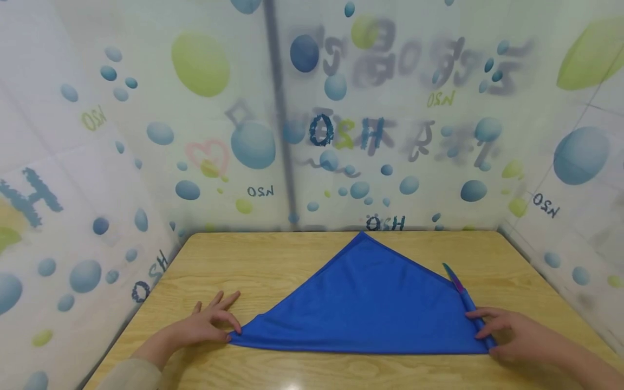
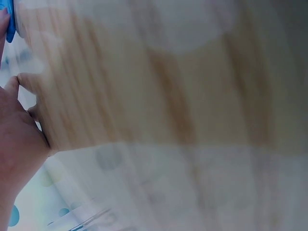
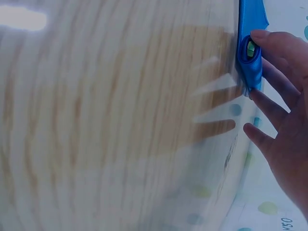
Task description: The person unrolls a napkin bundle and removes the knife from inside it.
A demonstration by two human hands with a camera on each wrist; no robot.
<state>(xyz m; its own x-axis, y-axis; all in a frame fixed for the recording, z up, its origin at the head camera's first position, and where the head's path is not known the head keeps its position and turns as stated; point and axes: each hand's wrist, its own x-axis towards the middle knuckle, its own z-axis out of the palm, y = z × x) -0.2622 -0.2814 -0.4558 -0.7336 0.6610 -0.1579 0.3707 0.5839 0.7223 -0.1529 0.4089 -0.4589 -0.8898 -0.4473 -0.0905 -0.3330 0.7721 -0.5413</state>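
Observation:
A blue cloth (image 1: 361,303) lies on the table in a triangle-like shape, its peak at the back edge and its long straight side toward the front. The left hand (image 1: 205,325) pinches its left corner between thumb and index finger, other fingers spread. At the right end, the cloth is rolled around a slim knife-like object (image 1: 454,279) with a teal and purple tip, which sticks out at the back. The right hand (image 1: 521,336) holds this roll with thumb and fingers. In the right wrist view a green end (image 3: 250,48) shows inside the roll's opening.
The wooden table (image 1: 234,260) has a glossy surface with reflections. White curtains (image 1: 219,119) printed with blue and green dots and lettering stand behind it and on both sides.

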